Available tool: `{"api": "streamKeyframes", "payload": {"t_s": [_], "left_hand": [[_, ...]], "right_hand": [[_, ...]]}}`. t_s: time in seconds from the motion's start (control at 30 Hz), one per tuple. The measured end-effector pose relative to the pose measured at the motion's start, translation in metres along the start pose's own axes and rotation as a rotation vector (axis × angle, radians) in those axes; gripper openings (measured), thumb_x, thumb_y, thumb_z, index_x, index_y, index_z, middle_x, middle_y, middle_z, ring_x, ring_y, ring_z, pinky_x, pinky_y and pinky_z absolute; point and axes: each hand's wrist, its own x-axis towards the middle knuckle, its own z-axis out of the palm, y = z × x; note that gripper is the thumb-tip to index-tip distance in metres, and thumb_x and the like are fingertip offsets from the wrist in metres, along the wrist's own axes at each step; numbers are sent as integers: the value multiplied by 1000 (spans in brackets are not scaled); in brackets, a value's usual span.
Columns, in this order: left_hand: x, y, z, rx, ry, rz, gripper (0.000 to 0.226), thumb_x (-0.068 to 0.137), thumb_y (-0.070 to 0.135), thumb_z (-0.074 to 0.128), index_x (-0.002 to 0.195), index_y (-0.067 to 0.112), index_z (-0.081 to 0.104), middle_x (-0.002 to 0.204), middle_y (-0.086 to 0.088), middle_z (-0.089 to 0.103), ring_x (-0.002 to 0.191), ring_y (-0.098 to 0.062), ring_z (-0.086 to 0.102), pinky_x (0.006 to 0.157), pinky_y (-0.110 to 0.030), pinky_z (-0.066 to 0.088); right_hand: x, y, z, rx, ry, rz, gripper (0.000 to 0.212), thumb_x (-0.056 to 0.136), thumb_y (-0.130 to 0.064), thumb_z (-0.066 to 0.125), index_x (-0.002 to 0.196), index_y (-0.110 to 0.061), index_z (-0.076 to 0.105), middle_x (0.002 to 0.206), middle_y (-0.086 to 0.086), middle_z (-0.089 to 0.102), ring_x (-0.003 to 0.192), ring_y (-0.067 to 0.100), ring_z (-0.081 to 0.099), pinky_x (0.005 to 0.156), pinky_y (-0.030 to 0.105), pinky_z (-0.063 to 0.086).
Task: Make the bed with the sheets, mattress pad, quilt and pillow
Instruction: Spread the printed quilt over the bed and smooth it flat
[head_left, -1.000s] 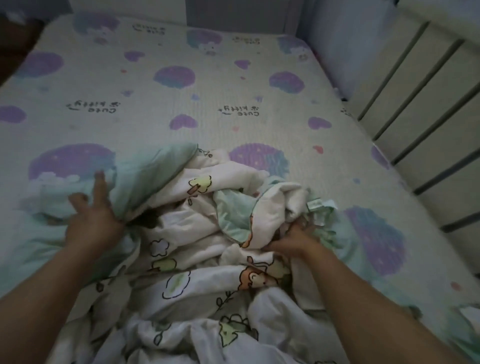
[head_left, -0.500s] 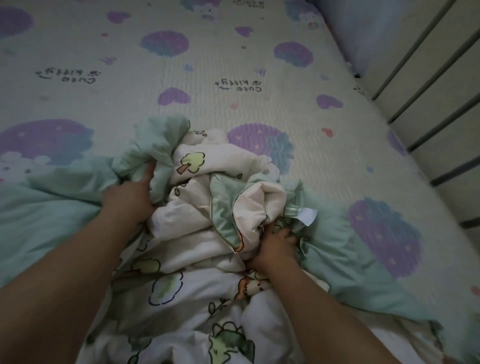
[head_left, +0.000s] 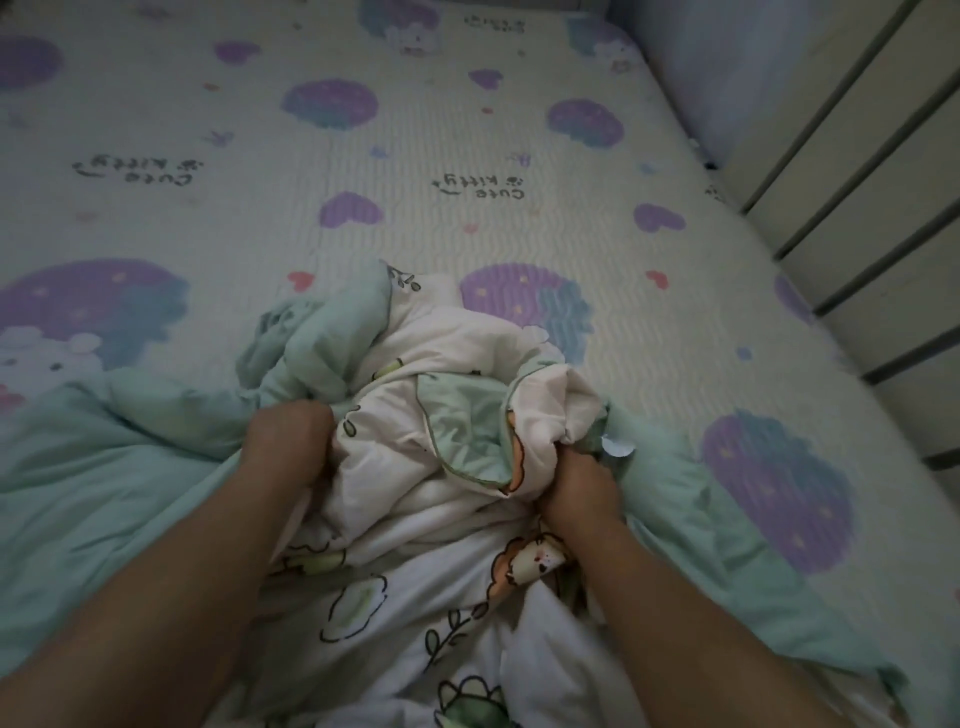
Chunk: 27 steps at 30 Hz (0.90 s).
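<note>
A crumpled quilt, white with cartoon trees and animals on one face and plain mint green on the other (head_left: 447, 467), lies bunched at 6 o'clock on the ribbed pale mattress pad with purple hearts (head_left: 467, 130). The left hand (head_left: 288, 441) has its fingers curled into a fold at 8 o'clock. The right hand (head_left: 574, 483) clutches cloth at 4 o'clock, beside a small white tag (head_left: 615, 446) whose text is illegible. The pad reads "Cute kitty" (head_left: 480, 187), upside down, towards 12.

We logged the quilt (head_left: 441, 374) heaped on the sheet (head_left: 415, 156) at the near middle, spreading out to near left and near right. The left grip (head_left: 288, 441) held the heap's left side and the right grip (head_left: 576, 483) its right side. A tag (head_left: 615, 447) sat just right of the right grip. The slatted rail (head_left: 857, 171) ran along the sheet's right edge.
</note>
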Motion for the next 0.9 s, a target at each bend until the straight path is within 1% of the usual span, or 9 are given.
{"api": "streamKeyframes", "payload": {"t_s": [0.1, 0.23, 0.33, 0.43, 0.5, 0.6, 0.67, 0.73, 0.9], "left_hand": [[-5, -9, -34, -380, -8, -322, 37, 83, 6, 42, 115, 3, 59, 117, -21, 60, 110, -35, 57, 91, -37, 44], [-1, -31, -109, -781, 235, -317, 73, 72, 46, 32, 109, -11, 59, 118, -38, 54, 111, -47, 53, 88, -43, 43], [15, -35, -176, -1000, 410, -384, 48, 93, 31, 45, 119, -7, 56, 125, -33, 53, 118, -45, 49, 95, -42, 40], [40, -29, -248, -1211, 634, -382, 38, 95, 25, 46, 128, 7, 54, 133, -18, 54, 123, -35, 48, 99, -33, 36], [62, -26, -285, -1426, 774, -348, 47, 91, 26, 54, 135, 12, 45, 137, -9, 51, 126, -26, 47, 100, -23, 33], [95, -24, -326, -1911, 558, 65, 103, 73, 35, 74, 148, 27, 5, 145, -3, 40, 125, -23, 50, 99, -36, 46], [113, -26, -321, -1817, 297, 170, 124, 59, 44, 84, 138, 55, -12, 152, -3, 28, 127, -27, 48, 92, -45, 49], [135, -33, -297, -1569, 214, 112, 130, 41, 54, 89, 124, 70, -10, 158, -8, 11, 137, -34, 33, 99, -51, 42], [116, -16, -198, -1339, 152, 59, 89, 82, 21, 71, 150, 29, 14, 157, -2, 17, 139, -25, 29, 112, -44, 31]], "right_hand": [[-4, -9, -23, 227, -16, 75, 48, 89, -43, 55, 132, -22, 52, 135, 7, 56, 122, 28, 53, 99, 35, 43], [-2, -40, -95, 512, 93, 135, 74, 88, -47, 58, 148, -15, 29, 154, 5, 31, 141, 26, 30, 113, 34, 23], [15, -67, -163, 678, 171, 144, 64, 95, -38, 52, 148, -10, 27, 153, 7, 32, 142, 27, 27, 114, 32, 18], [53, -90, -236, 1048, 320, 136, 47, 94, -16, 56, 138, -6, 42, 140, 12, 49, 126, 28, 49, 82, 19, 48], [88, -105, -277, 1251, 323, 78, 49, 87, -13, 65, 132, -5, 49, 128, 12, 58, 113, 26, 60, 62, 17, 47], [191, -105, -310, 1409, 275, -43, 122, 39, -55, 91, 141, -17, 36, 130, 4, 59, 113, 24, 62, 82, 38, 56], [237, -97, -308, 1397, 229, -107, 148, 15, -65, 90, 144, -24, 29, 134, 1, 57, 112, 20, 62, 91, 47, 52], [219, -98, -302, 1290, 240, -170, 137, 28, -61, 91, 144, -27, 27, 137, -1, 53, 115, 18, 58, 97, 44, 49], [141, -101, -248, 1116, 155, -128, 104, 75, -23, 79, 153, -21, 10, 155, 2, 25, 140, 22, 31, 113, 43, 32]]}}
